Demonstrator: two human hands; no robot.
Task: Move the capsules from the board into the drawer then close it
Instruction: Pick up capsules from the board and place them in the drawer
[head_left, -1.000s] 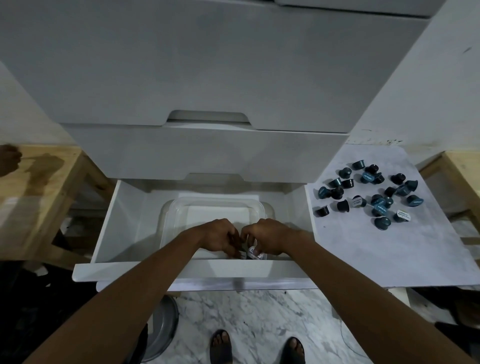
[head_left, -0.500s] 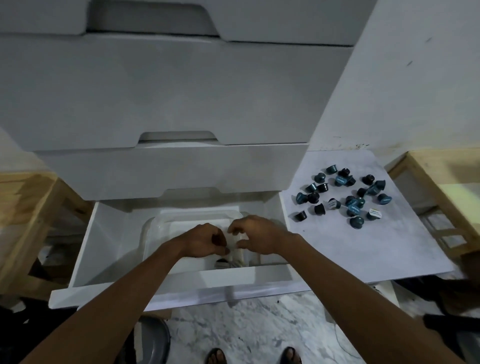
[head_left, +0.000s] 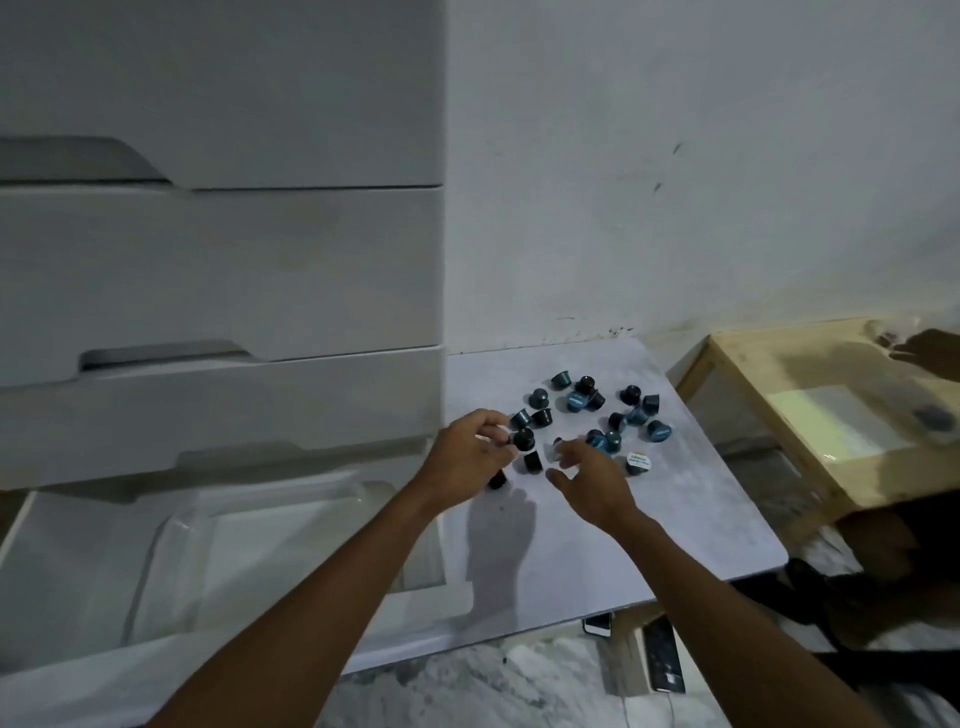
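Note:
Several dark and teal capsules (head_left: 597, 415) lie scattered on the pale grey board (head_left: 675, 530), right of the white drawer unit. My left hand (head_left: 467, 460) is over the board's left side, thumb and forefinger curled apart around an upright dark capsule (head_left: 523, 439) that stands on the board. Over the middle of the cluster, my right hand (head_left: 592, 480) hovers with fingers spread and empty. The bottom drawer (head_left: 78, 571) stands pulled out at lower left with a clear plastic container (head_left: 171, 540) in it. My left forearm hides the drawer's right corner.
Two shut drawers (head_left: 208, 291) sit above the pulled-out one. A wooden table (head_left: 810, 431) stands right of the board, with another person's hand (head_left: 930, 351) at its far edge. Dark flat devices (head_left: 662, 657) lie on the marble floor under the board's front edge.
Both hands have left the drawer and swung right onto the board. The view has turned right with them, so the capsules are now central.

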